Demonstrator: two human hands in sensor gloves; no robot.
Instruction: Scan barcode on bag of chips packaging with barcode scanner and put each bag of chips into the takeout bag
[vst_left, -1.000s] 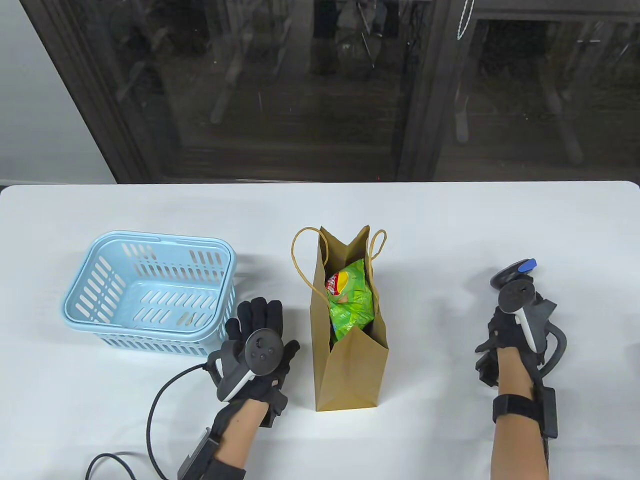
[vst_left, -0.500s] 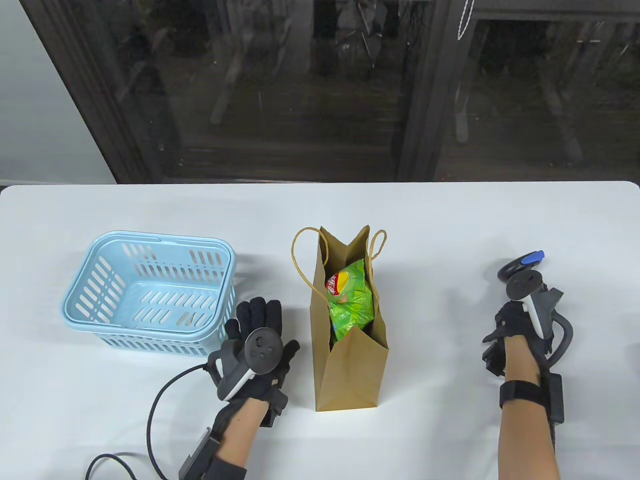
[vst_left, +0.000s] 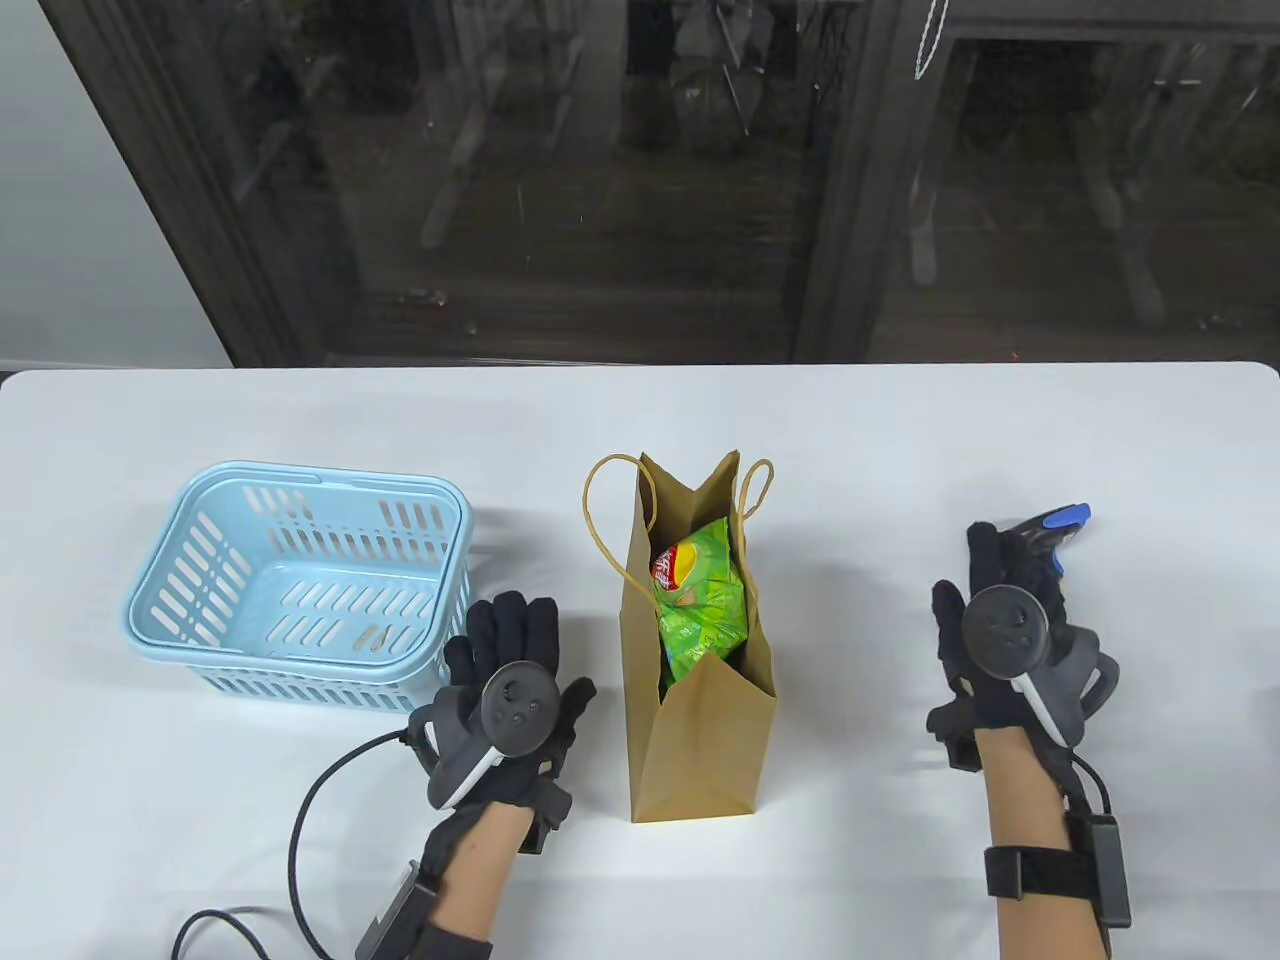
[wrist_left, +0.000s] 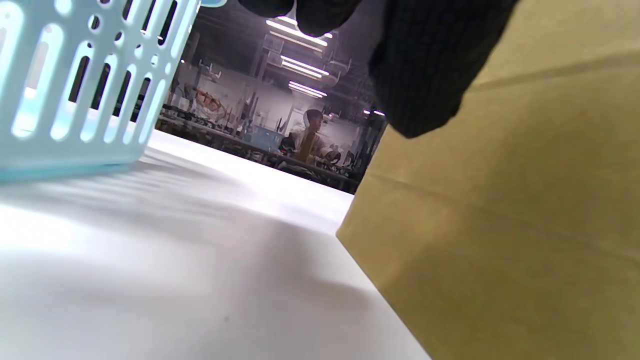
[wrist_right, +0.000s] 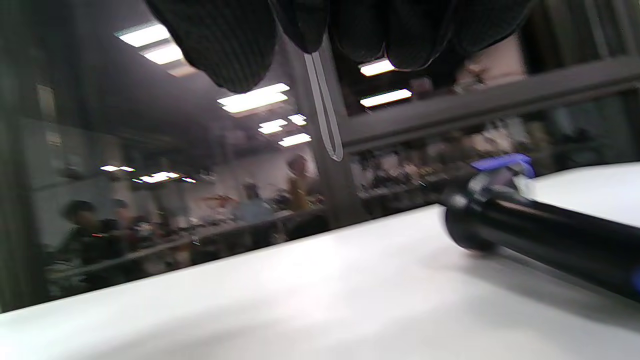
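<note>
The green bag of chips (vst_left: 700, 610) stands inside the brown takeout bag (vst_left: 700, 740), which is upright in the middle of the white table (vst_left: 900, 440). The barcode scanner (vst_left: 1050, 527) lies on the table at the right, and the right hand (vst_left: 1000, 640) is above it with straight fingers, grasping nothing. The left hand (vst_left: 515, 680) rests flat and relaxed between the takeout bag and the light blue basket (vst_left: 300, 580); it is very near to both. The basket has nothing in it.
</note>
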